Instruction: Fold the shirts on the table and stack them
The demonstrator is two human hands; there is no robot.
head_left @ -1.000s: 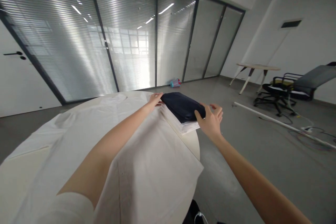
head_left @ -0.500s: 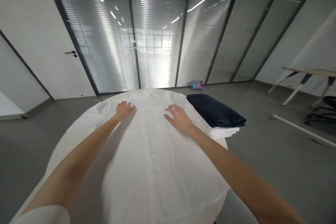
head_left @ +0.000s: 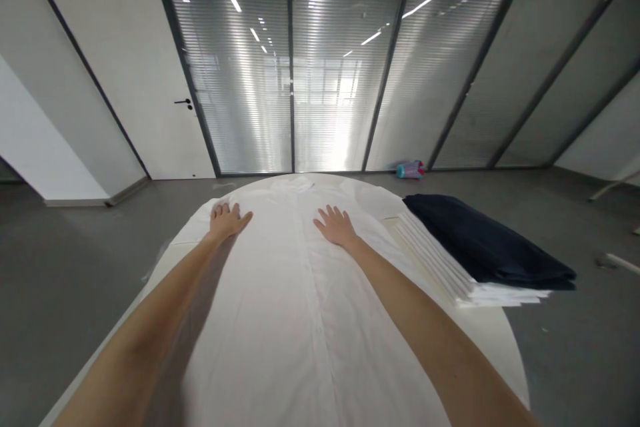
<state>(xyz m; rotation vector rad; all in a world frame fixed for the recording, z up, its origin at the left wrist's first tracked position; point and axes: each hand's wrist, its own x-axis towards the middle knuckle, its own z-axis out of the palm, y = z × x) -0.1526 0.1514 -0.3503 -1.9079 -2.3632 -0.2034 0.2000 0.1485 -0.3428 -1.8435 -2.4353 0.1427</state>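
A white button-up shirt (head_left: 280, 287) lies spread over a round white table (head_left: 493, 340), its collar at the far edge and its button strip running toward me. My left hand (head_left: 227, 221) rests on the shirt's upper left part, fingers apart, thumb pointing right. On the upper right part of the shirt lies my right hand (head_left: 336, 225), flat with its fingers spread. Neither hand grips anything. The shirt's near end runs out of the picture.
Right of the shirt, a folded dark navy cloth (head_left: 485, 240) sits on a stack of folded white cloths (head_left: 440, 260). A pink and blue object (head_left: 410, 169) lies on the floor by the glass partition (head_left: 335, 100). At the left is a door (head_left: 165, 113).
My view has turned left, so the room and the stack appear farther right. My right hand's fingers, curved before, now lie flatter and more spread. My left hand has shifted outward on the shirt.
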